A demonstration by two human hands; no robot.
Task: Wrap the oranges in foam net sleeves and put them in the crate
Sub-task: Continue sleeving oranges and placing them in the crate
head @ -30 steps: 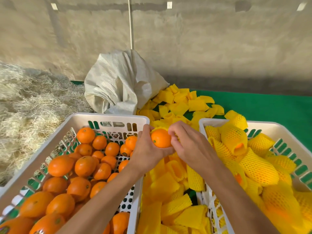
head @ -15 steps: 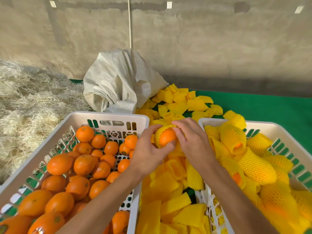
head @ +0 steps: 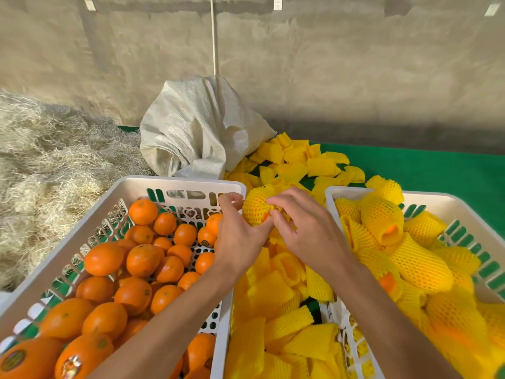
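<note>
And there it went: the round orange that sat bare between the hands a second earlier was now almost wholly swallowed by the yellow foam net sleeve [head: 255, 207], with only a sliver of orange peel showing at its lower edge, centre of the frame. The left hand [head: 236, 236] cupped the bundle from below-left, thumb and forefinger pinching the net's left edge, while the right hand [head: 306, 231] had its fingertips curled onto the sleeve's right side, tugging the mesh down. By my reading the wrapping was all but done, and what remained was a last pull and the drop into the white plastic crate of wrapped fruit [head: 448, 203] at the right of the frame. The wrapped orange hung above the gap between the two crates, over a loose heap of flat yellow foam sleeves [head: 276, 305] on the green mat [head: 437, 170]. At lower left, the white slotted crate of bare oranges [head: 175, 184] showed plenty left to do. Upper centre slumped a pale woven sack [head: 196, 129], straw [head: 41, 160] at far left. The right crate was piled high near its front, so a careless drop could roll.
</note>
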